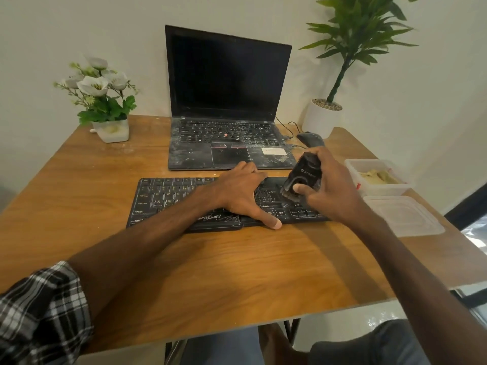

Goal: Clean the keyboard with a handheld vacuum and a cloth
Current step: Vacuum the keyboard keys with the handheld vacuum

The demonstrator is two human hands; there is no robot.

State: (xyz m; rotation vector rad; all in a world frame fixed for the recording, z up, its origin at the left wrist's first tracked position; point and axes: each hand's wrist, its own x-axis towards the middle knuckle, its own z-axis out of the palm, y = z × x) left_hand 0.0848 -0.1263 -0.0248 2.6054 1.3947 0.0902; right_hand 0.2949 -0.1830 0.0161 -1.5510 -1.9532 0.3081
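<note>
I see the person's left hand (237,196) lying open and flat on the middle of a black keyboard (168,198), fingers spread across the keys and the thumb reaching over the keyboard's near edge. The right hand (329,191) is wrapped around a small black handheld vacuum (303,175), tilted with its brush end down on the keys at the keyboard's right side. The two hands are close together but not touching.

The keyboard lies on a brown wooden worktop (184,272). Just behind the keyboard stands an open, dusty laptop (226,101) with a dark screen, and behind the keyboard's right end sits a dark mouse (309,139). To the right of the keyboard is a clear plastic tub (379,177) holding something pale yellow that I cannot identify, with a clear lid (403,214) beside it. Far behind the keyboard's left end is a pot of white flowers (105,101); far behind its right end, a tall green plant (342,61) against a pale wall.
</note>
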